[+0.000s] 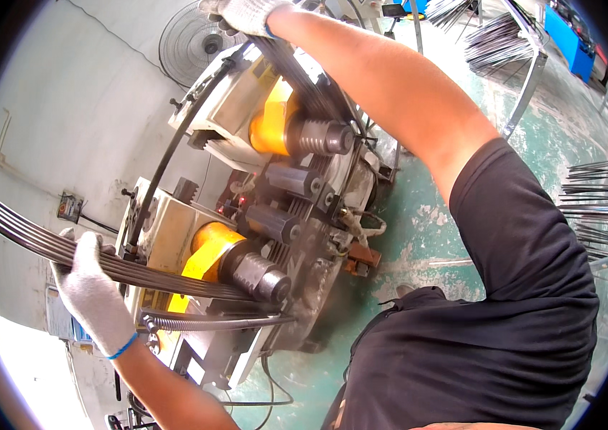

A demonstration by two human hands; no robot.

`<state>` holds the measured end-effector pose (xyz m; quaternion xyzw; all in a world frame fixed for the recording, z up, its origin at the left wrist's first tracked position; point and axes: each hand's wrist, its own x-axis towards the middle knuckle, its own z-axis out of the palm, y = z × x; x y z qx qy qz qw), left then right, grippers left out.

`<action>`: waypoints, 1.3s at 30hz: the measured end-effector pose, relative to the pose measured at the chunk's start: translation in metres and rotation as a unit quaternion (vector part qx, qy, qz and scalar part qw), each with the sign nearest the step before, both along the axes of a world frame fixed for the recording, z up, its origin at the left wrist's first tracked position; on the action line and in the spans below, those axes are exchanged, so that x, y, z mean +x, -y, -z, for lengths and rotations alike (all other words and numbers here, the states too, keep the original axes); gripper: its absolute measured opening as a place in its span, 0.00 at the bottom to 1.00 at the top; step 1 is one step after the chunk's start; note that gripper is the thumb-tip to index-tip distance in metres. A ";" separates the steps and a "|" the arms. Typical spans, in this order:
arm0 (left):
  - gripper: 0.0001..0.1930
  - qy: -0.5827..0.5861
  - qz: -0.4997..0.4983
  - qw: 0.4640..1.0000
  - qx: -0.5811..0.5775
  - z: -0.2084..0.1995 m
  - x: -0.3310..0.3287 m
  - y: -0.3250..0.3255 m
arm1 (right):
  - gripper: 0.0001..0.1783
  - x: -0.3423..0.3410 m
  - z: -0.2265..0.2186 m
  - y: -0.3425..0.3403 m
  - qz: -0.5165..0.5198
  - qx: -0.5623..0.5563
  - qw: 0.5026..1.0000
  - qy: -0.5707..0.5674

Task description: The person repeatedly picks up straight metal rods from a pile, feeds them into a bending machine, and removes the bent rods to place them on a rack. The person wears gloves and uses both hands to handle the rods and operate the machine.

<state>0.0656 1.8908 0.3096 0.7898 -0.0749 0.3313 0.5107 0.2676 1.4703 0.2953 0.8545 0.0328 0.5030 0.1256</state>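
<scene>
My left hand [93, 290], in a white knit glove with a blue cuff edge, grips a flat bundle of long thin metal rods [153, 276]. The bundle curves in from the left rim and reaches the lower ridged roller [257, 276] of a machine. At the top edge, partly cut off, my gloved right hand [247, 16] is closed around a second dark stretch of rods [304, 82], which runs down past the upper ridged roller [325, 136] and is smeared by motion. Yellow guards [272, 118] sit beside both rollers.
Two dark cylinders [272, 222] lie between the ridged rollers. A spring-like coil [211, 322] juts out below. A round fan [200, 43] stands behind by the wall. Racks with metal rods [501, 43] stand at upper right; more rods [597, 208] are at far right.
</scene>
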 end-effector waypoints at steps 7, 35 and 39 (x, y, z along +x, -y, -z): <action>0.14 -0.012 -0.025 0.999 -0.029 -0.025 -0.011 -0.016 | 0.17 0.009 0.003 0.006 0.001 0.097 0.995 -0.029; 0.15 -0.154 -0.045 0.984 0.081 0.001 -0.039 -0.028 | 0.17 -0.026 0.048 -0.012 0.087 -0.013 0.996 -0.024; 0.15 -0.134 -0.051 0.983 0.115 -0.001 -0.043 -0.027 | 0.16 -0.028 0.048 -0.019 0.086 0.012 0.996 -0.006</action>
